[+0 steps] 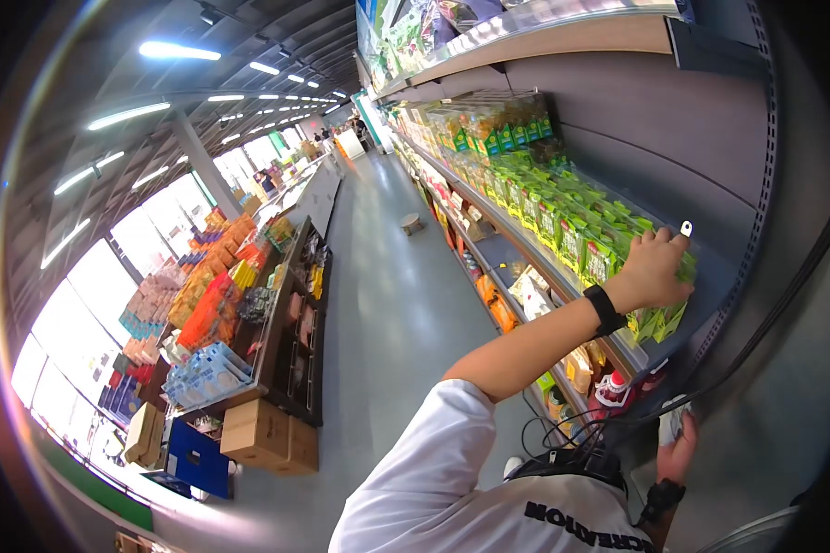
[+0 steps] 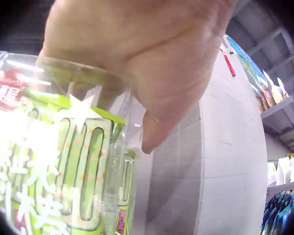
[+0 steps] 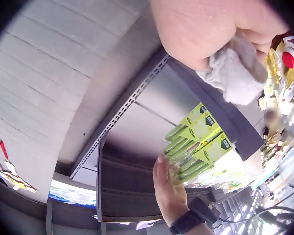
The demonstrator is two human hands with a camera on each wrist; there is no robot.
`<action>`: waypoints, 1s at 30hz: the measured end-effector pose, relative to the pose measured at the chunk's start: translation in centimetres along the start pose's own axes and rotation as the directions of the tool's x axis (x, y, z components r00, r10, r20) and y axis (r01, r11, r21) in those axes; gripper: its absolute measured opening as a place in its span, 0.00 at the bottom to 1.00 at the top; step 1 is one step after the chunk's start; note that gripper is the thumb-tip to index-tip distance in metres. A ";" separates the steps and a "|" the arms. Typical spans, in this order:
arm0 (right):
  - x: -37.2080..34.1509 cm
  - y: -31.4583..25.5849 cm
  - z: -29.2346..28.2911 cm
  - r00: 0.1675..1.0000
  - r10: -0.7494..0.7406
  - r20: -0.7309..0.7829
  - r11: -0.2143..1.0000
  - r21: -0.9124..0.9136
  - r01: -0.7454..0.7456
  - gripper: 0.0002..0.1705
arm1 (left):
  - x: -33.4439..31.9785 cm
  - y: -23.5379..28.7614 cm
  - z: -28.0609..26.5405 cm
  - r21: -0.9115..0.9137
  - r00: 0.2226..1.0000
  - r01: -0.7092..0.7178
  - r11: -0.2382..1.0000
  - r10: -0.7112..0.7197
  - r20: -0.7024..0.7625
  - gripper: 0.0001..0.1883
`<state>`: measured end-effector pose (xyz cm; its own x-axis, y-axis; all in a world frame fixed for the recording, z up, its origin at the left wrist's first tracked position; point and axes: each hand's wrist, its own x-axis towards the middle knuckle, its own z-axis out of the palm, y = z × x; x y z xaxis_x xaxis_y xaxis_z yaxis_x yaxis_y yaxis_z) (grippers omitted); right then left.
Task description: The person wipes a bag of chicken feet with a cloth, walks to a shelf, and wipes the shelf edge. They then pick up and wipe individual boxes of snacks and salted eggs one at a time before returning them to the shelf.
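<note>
A person's left hand (image 1: pixel 655 267), a black band (image 1: pixel 605 310) at the wrist, reached over the near end of a long row of upright green packs in clear plastic (image 1: pixel 563 207) on a dark grey metal shelf (image 1: pixel 717 272). Most of the row stood closely ranked and looked finished; the packs at the near end, some tilted, appeared to be what remained to be settled. The left fingers lay against the end packs, but whether they pinched one could not be told. The right hand (image 1: pixel 678 447), held low and away from the row, was closed around a crumpled wad of white cloth (image 3: pixel 240 73). The left wrist view alone brought up close the green-and-white printed front of one pack, the thumb hanging beside it, with a pale panelled wall (image 2: pixel 230 147) beyond. The right wrist view showed the yellow-green side faces at the row's end and the wad in detail; only the head view took in the row's full run and the grey-floored aisle (image 1: pixel 369 276) alongside.
</note>
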<state>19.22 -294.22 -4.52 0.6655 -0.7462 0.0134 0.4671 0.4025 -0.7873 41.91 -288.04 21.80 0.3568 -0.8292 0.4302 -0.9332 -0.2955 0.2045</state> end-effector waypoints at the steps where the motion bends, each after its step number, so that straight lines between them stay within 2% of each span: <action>1: -0.1 0.0 0.3 1.000 -0.003 -0.007 1.000 0.000 0.003 0.12 | 0.0 0.1 -0.1 -0.004 1.000 -0.006 1.000 0.006 0.003 0.36; 3: -0.3 -0.5 1.3 0.999 -0.024 0.039 0.999 0.034 0.023 0.12 | -0.2 0.7 -0.6 0.090 0.995 0.086 0.992 -0.090 0.038 0.38; 4: 0.5 0.4 -0.3 0.992 0.087 0.093 0.978 0.179 -0.103 0.13 | -0.1 0.5 -0.3 0.115 0.995 0.077 0.990 -0.083 0.047 0.38; 5: 0.1 0.3 0.6 0.992 0.009 0.125 0.986 0.163 -0.029 0.15 | 0.2 0.1 0.1 0.124 0.996 0.058 0.991 -0.066 0.064 0.39; 6: -0.2 -0.6 2.0 0.990 0.112 0.088 0.914 0.381 -0.138 0.15 | 0.3 0.1 0.0 0.156 0.996 0.036 0.987 -0.049 0.077 0.39; 7: -0.6 -0.1 1.8 1.000 0.020 0.016 0.988 0.152 -0.022 0.15 | 0.7 -1.0 1.4 0.117 1.000 -0.026 0.993 0.024 0.016 0.39; 8: -0.2 -0.1 0.7 0.993 0.115 0.011 0.961 0.253 -0.114 0.14 | 0.6 -0.7 1.2 0.135 0.999 -0.030 0.990 0.034 -0.025 0.38; 9: 0.2 0.5 0.6 0.995 0.100 -0.009 0.945 0.312 -0.092 0.14 | 0.6 -1.2 1.5 0.036 0.985 -0.137 0.990 0.140 -0.098 0.38; 10: 0.8 1.1 -0.3 0.992 0.127 0.005 0.928 0.351 -0.121 0.14 | 0.7 -0.7 1.0 0.016 0.977 -0.166 0.986 0.167 -0.133 0.37; 11: 0.4 0.3 0.3 0.996 0.092 0.013 0.929 0.359 -0.091 0.13 | 1.0 -0.8 1.1 -0.023 0.941 -0.270 0.962 0.259 -0.216 0.35; 12: 0.0 -0.3 0.6 1.000 0.021 0.016 0.967 0.253 -0.024 0.11 | 1.4 -0.9 1.0 -0.025 0.889 -0.374 0.927 0.351 -0.295 0.33; 13: -0.1 -0.9 0.6 0.998 0.054 -0.013 0.956 0.290 -0.048 0.10 | 1.8 -0.9 1.0 -0.014 0.823 -0.467 0.884 0.429 -0.373 0.32; 14: -0.1 -1.3 0.6 0.996 0.089 -0.030 0.940 0.332 -0.075 0.08 | 2.0 -0.5 0.6 -0.039 0.817 -0.494 0.869 0.448 -0.362 0.32; 16: -0.4 -1.9 1.3 0.994 0.089 -0.059 0.933 0.355 -0.063 0.07 | 1.7 0.6 -1.0 -0.158 0.762 -0.573 0.804 0.452 -0.464 0.25; 17: -0.5 -2.3 1.7 0.993 0.104 -0.053 0.926 0.370 -0.077 0.06 | 1.2 1.3 -1.1 -0.478 0.863 -0.459 0.749 0.249 -0.439 0.23; 18: -0.5 -2.9 2.2 0.992 0.099 -0.075 0.924 0.378 -0.063 0.06 | 0.4 2.1 -1.3 -0.742 0.941 -0.298 0.600 0.056 -0.333 0.20; 19: -0.5 -3.7 2.9 0.994 0.092 -0.052 0.919 0.389 -0.065 0.05 | -0.2 3.0 -2.2 -0.851 0.962 -0.223 0.475 -0.035 -0.271 0.16; 20: -0.5 -4.5 3.5 0.996 0.084 -0.031 0.913 0.402 -0.065 0.05 | -0.6 3.7 -2.4 -0.966 0.971 -0.131 0.223 -0.170 -0.171 0.18; 22: -0.1 -6.0 4.7 0.998 0.051 -0.026 0.896 0.442 -0.034 0.06 | -1.0 3.5 -2.7 -0.970 0.986 0.012 -0.244 -0.161 0.053 0.18; 24: 0.4 -7.7 5.8 0.993 -0.048 0.104 0.888 0.460 -0.005 0.07 | -1.7 3.4 -2.9 -0.873 0.974 0.114 -0.474 -0.119 0.192 0.17; 25: 0.3 -8.5 6.3 0.994 -0.057 0.090 0.881 0.474 0.007 0.07 | -2.1 3.7 -3.2 -0.823 0.964 0.169 -0.543 -0.084 0.254 0.16; 26: 0.3 -9.3 6.9 0.985 -0.079 0.153 0.867 0.498 -0.008 0.08 | -2.1 3.0 -2.8 -0.796 0.941 0.171 -0.580 -0.145 0.307 0.21; 27: 0.3 -9.9 7.5 0.970 -0.105 0.218 0.853 0.522 -0.025 0.08 | -2.3 2.7 -2.6 -0.781 0.935 0.176 -0.600 -0.145 0.322 0.21; 30: -0.1 -10.4 8.5 0.962 -0.127 0.241 0.833 0.553 -0.028 0.09 | -2.8 2.8 -3.1 -0.767 0.933 0.188 -0.613 -0.134 0.335 0.23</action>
<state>19.24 -293.78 8.86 0.7212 -0.6416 0.2611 0.6920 0.6496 -0.3149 38.43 -285.08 23.90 0.4435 -0.8928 0.0793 0.6718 0.3897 0.6299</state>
